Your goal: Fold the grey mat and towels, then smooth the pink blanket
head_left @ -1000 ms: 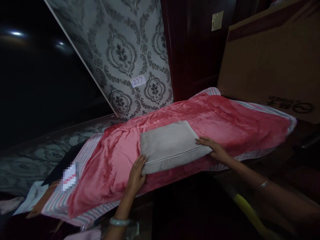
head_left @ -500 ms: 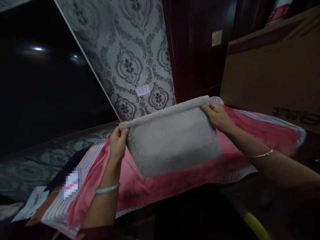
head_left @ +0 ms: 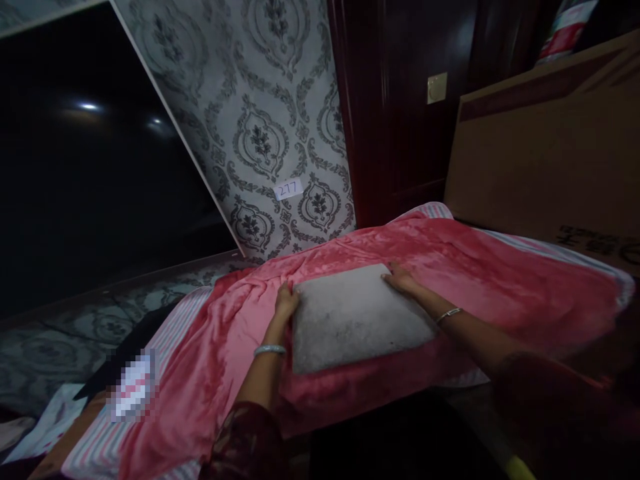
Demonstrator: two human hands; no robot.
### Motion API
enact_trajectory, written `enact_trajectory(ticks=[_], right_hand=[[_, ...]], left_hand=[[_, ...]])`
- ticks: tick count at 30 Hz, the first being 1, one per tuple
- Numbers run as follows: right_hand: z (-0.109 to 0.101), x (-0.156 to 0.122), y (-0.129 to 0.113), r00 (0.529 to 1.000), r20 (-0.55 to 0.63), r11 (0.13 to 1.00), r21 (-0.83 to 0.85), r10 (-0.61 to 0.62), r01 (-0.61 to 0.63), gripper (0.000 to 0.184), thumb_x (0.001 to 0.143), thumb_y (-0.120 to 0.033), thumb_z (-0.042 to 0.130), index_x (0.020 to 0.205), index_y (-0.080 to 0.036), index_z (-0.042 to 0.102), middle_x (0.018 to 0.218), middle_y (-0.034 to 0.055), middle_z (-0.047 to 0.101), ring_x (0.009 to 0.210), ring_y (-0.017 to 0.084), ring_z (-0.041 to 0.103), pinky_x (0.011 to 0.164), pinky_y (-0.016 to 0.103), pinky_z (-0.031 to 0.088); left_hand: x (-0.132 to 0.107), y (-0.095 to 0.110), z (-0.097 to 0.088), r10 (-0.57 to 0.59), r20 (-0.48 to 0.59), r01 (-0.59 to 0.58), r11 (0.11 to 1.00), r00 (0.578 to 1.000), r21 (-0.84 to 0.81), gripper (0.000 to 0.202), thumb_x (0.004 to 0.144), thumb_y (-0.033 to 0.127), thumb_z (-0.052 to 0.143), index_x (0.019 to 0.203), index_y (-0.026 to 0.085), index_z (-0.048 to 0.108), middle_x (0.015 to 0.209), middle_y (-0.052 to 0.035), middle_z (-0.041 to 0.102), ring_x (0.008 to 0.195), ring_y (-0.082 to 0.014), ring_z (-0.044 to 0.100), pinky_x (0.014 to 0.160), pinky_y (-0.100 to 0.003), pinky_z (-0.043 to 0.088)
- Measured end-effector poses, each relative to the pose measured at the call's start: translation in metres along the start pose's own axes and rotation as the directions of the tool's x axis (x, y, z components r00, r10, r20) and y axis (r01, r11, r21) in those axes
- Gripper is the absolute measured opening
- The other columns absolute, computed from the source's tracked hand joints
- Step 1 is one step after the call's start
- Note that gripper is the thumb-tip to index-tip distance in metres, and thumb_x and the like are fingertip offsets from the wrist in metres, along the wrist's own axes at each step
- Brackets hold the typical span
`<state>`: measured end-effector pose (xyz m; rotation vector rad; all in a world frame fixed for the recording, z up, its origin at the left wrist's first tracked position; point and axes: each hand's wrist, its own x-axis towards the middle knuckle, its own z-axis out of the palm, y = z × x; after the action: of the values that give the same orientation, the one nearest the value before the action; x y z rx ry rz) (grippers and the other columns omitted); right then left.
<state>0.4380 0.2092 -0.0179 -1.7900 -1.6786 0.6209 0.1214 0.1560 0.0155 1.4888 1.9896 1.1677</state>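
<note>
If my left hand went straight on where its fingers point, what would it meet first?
Your left hand would likely meet the rumpled pink blanket just past the grey towel corner, then the patterned wall; depth is unclear.

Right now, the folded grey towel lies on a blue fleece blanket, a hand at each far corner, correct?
Not blue: the head view shows a pink fleece blanket under the folded grey towel, left hand and right hand at its far corners.
</note>
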Motion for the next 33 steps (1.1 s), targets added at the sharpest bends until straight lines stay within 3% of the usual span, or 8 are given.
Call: enact_trajectory(ticks=[3, 5, 9, 13, 17, 23, 28, 33], right_hand=[[0.021, 0.004, -0.016, 0.995, 0.022, 0.992, -0.077, -0.095, 0.096, 0.060, 0.090, -0.030, 0.057, 0.148, -0.016, 0.046, 0.153, 0.0178, 0.043, 0.141, 0.032, 0.039, 0.114, 0.047, 0.034], [0.040, 0.003, -0.032, 0.975, 0.068, 0.963, -0.155, -0.214, 0.222, 0.058, 0.095, -0.034, 0.050, 0.151, -0.023, 0.042, 0.159, 0.0115, 0.034, 0.148, 0.029, 0.028, 0.118, 0.051, 0.026], [0.084, -0.012, -0.044, 0.876, 0.227, 0.802, -0.355, -0.425, 0.481, 0.059, 0.100, -0.047, 0.038, 0.155, -0.027, 0.037, 0.162, 0.0095, 0.028, 0.150, 0.032, 0.020, 0.117, 0.061, 0.018], [0.103, -0.018, -0.031, 0.843, 0.276, 0.753, -0.381, -0.461, 0.536, 0.062, 0.100, -0.054, 0.034, 0.156, -0.029, 0.034, 0.163, 0.0069, 0.025, 0.150, 0.031, 0.018, 0.118, 0.060, 0.014], [0.086, -0.002, -0.011, 0.874, 0.260, 0.772, -0.410, -0.412, 0.486, 0.065, 0.099, -0.058, 0.033, 0.156, -0.026, 0.036, 0.162, 0.0094, 0.028, 0.150, 0.031, 0.020, 0.120, 0.057, 0.012], [0.044, 0.011, 0.033, 0.963, 0.192, 0.853, -0.454, -0.187, 0.256, 0.066, 0.099, -0.057, 0.033, 0.158, -0.027, 0.031, 0.165, 0.0095, 0.018, 0.150, 0.032, 0.019, 0.117, 0.058, 0.019], [0.023, -0.002, 0.063, 0.968, 0.226, 0.901, -0.388, -0.112, 0.195, 0.063, 0.101, -0.050, 0.031, 0.160, -0.029, 0.023, 0.164, 0.0070, 0.024, 0.151, 0.028, 0.019, 0.119, 0.057, 0.017], [0.011, -0.019, 0.087, 0.960, 0.227, 0.939, -0.264, -0.161, 0.220, 0.060, 0.099, -0.042, 0.038, 0.156, -0.023, 0.035, 0.158, 0.0082, 0.037, 0.147, 0.028, 0.029, 0.120, 0.049, 0.022]], left_hand=[[-0.001, 0.002, 0.021, 0.047, 0.036, -0.051, 0.992, 0.998, 0.119, 0.056, 0.081, 0.022, 0.059, 0.136, 0.012, 0.054, 0.152, -0.0200, 0.046, 0.146, -0.0288, 0.036, 0.119, -0.042, 0.028], [-0.006, 0.003, 0.037, 0.122, 0.074, -0.138, 0.951, 0.990, 0.278, 0.057, 0.087, 0.027, 0.054, 0.142, 0.012, 0.050, 0.157, -0.0188, 0.039, 0.150, -0.0295, 0.025, 0.123, -0.046, 0.017], [-0.024, -0.005, 0.066, 0.213, 0.220, -0.306, 0.694, 0.952, 0.651, 0.060, 0.095, 0.043, 0.042, 0.148, 0.015, 0.044, 0.159, -0.0193, 0.035, 0.150, -0.0358, 0.024, 0.121, -0.058, 0.014], [-0.034, -0.013, 0.074, 0.185, 0.261, -0.319, 0.612, 0.948, 0.724, 0.062, 0.098, 0.046, 0.035, 0.152, 0.016, 0.039, 0.160, -0.0197, 0.033, 0.149, -0.0374, 0.027, 0.119, -0.061, 0.018], [-0.030, -0.012, 0.071, 0.184, 0.256, -0.314, 0.626, 0.949, 0.714, 0.062, 0.097, 0.047, 0.035, 0.152, 0.017, 0.040, 0.159, -0.0197, 0.034, 0.148, -0.0378, 0.028, 0.119, -0.060, 0.018], [-0.025, -0.019, 0.073, 0.196, 0.254, -0.316, 0.705, 0.947, 0.635, 0.063, 0.095, 0.046, 0.040, 0.150, 0.015, 0.043, 0.158, -0.0222, 0.034, 0.149, -0.0405, 0.024, 0.119, -0.063, 0.014], [-0.025, -0.016, 0.072, 0.203, 0.258, -0.324, 0.706, 0.945, 0.630, 0.062, 0.096, 0.045, 0.040, 0.150, 0.017, 0.041, 0.159, -0.0206, 0.033, 0.150, -0.0378, 0.023, 0.120, -0.060, 0.013], [-0.032, -0.013, 0.055, 0.139, 0.282, -0.287, 0.749, 0.949, 0.598, 0.059, 0.093, 0.042, 0.049, 0.147, 0.019, 0.046, 0.161, -0.0177, 0.031, 0.151, -0.0357, 0.021, 0.121, -0.058, 0.013]])
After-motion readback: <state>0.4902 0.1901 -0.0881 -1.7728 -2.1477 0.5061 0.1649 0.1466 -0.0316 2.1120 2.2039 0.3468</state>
